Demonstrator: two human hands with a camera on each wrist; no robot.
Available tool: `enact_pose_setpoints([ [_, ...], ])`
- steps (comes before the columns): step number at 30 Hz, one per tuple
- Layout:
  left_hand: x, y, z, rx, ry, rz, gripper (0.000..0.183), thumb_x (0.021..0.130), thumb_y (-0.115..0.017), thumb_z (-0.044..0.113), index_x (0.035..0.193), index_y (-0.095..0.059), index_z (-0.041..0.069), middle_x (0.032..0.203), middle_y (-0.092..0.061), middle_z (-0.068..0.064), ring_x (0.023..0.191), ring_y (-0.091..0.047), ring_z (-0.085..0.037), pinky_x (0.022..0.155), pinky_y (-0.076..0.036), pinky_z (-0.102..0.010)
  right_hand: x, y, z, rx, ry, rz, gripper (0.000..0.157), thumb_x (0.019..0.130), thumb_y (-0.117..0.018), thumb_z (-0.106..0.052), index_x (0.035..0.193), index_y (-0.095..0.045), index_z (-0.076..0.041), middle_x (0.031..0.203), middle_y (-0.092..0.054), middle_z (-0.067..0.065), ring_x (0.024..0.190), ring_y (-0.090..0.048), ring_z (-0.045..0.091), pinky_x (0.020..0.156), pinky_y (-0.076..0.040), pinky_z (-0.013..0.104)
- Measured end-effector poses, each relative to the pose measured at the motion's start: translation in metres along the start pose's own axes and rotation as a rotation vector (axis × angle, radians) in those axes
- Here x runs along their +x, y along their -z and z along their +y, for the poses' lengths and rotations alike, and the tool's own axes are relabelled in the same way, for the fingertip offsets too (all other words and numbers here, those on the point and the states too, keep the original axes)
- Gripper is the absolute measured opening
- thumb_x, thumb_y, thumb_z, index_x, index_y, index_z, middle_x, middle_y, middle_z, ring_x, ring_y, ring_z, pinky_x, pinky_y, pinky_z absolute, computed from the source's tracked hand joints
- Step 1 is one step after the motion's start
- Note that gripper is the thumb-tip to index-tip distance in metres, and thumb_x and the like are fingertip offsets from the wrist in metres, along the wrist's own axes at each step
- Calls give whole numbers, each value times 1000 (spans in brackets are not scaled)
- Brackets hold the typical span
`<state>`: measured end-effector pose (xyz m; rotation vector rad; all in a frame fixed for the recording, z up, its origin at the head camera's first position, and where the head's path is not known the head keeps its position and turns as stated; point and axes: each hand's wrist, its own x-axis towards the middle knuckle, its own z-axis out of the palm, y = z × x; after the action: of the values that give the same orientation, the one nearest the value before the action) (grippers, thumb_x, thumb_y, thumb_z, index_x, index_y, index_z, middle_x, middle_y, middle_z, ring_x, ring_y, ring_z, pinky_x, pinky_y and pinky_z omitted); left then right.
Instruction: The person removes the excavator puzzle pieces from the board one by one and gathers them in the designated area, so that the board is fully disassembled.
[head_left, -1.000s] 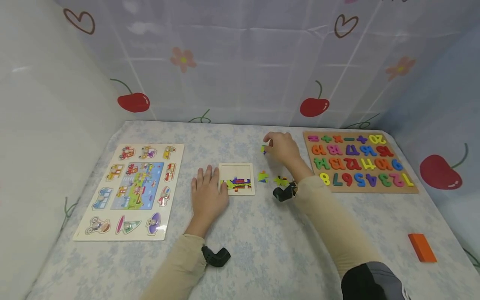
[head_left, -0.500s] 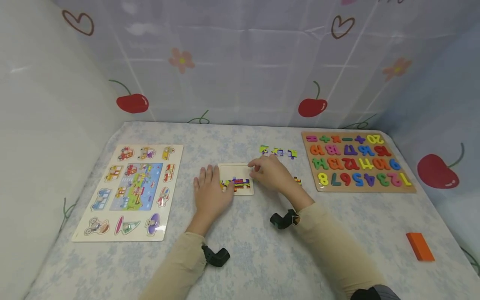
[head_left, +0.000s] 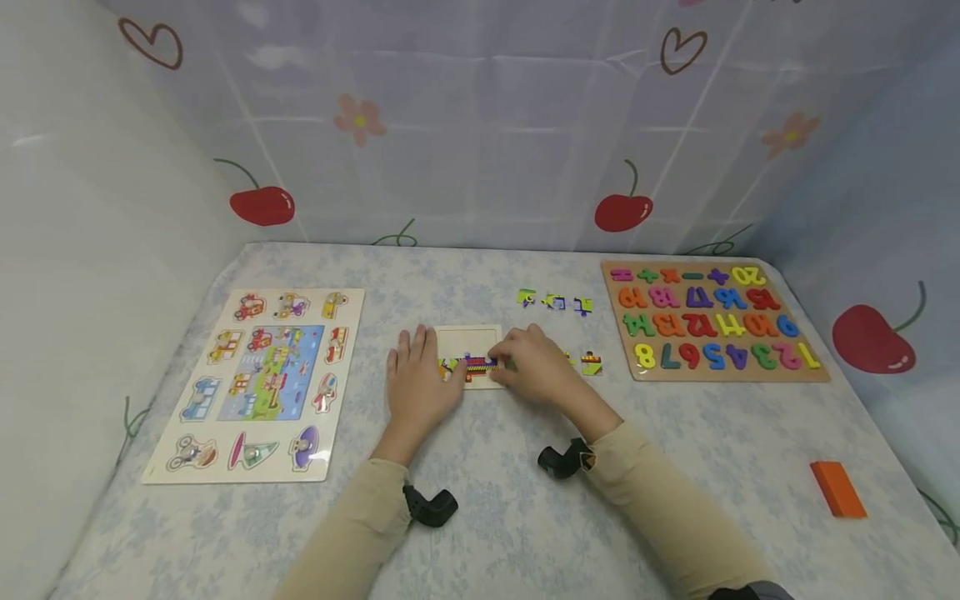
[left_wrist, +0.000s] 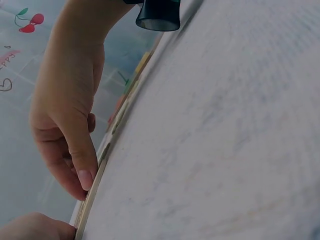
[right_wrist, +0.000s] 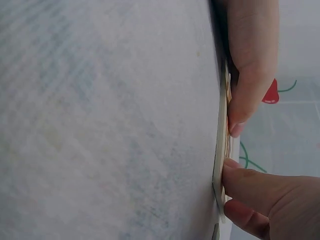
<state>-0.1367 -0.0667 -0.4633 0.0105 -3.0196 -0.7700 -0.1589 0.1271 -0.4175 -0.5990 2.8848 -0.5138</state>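
A small jigsaw tray (head_left: 468, 335) lies flat with a row of colourful train pieces (head_left: 477, 367) along its near side. My left hand (head_left: 422, 385) lies flat at its left edge, fingers straight and thumb over the pieces. At the right end of that row, my right hand (head_left: 536, 364) has thumb and fingers curled in, pinching at a puzzle piece mostly hidden under the fingertips. The right wrist view shows the right thumb (right_wrist: 242, 176) on the tray's face, with the left thumb (right_wrist: 242, 112) farther along it.
Loose jigsaw pieces (head_left: 555, 302) lie in a row behind the right hand, and others (head_left: 592, 363) to its right. A vehicle puzzle board (head_left: 348, 333) stands at left, a number board (head_left: 731, 373) at right. An orange block (head_left: 838, 489) lies near the right edge.
My right hand has come from the loose pieces at the back to the tray's right side, then nearer to the train row. The left hand shifts slightly, thumb further over the tray.
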Motion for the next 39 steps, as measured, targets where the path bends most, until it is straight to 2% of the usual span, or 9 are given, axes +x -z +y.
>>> enact_pose_setpoints([
  [7, 0, 1, 1, -8, 9, -2, 82, 96, -49, 57, 157, -27, 7, 166, -22, -11, 156, -7, -33, 125, -5, -54, 0, -4, -1, 38, -11, 19, 26, 88, -76, -30, 109, -69, -16, 103, -64, -1, 98, -49, 20, 84, -46, 37],
  [14, 0, 1, 1, 1, 14, -4, 83, 96, -48, 58, 158, -25, 8, 166, -21, -10, 156, -6, -31, 126, -4, -52, -1, -4, 0, 212, 0, 44, 13, 91, -73, -21, 99, -62, -22, 97, -65, -3, 93, -51, 16, 77, -45, 34],
  [19, -1, 1, 1, 4, 17, -6, 83, 96, -49, 58, 158, -25, 8, 166, -21, -9, 156, -6, -31, 126, -4, -51, -2, 2, 10, 310, -28, 87, 11, 93, -70, -22, 100, -62, -23, 97, -65, -4, 95, -55, 16, 80, -47, 35],
  [24, -2, 1, 2, -2, 13, 1, 83, 96, -49, 57, 158, -25, 8, 166, -20, -9, 156, -6, -31, 126, -4, -51, -7, 17, 30, 369, -92, 114, 11, 93, -71, -24, 102, -65, -23, 96, -68, -3, 92, -59, 18, 78, -47, 35],
  [33, -3, -1, 0, 10, 3, 8, 82, 97, -46, 59, 159, -24, 9, 167, -19, -8, 156, -6, -30, 126, -4, -51, -23, 40, 82, 342, -247, 121, 21, 95, -68, -28, 111, -64, -16, 108, -68, 9, 92, -61, 24, 65, -48, 30],
  [39, -3, -1, 1, 8, 4, 9, 81, 97, -46, 57, 158, -24, 9, 166, -20, -8, 156, -5, -30, 126, -4, -51, -28, 46, 112, 341, -339, 108, 26, 96, -66, -29, 117, -62, -14, 115, -65, 13, 100, -60, 27, 75, -48, 34],
])
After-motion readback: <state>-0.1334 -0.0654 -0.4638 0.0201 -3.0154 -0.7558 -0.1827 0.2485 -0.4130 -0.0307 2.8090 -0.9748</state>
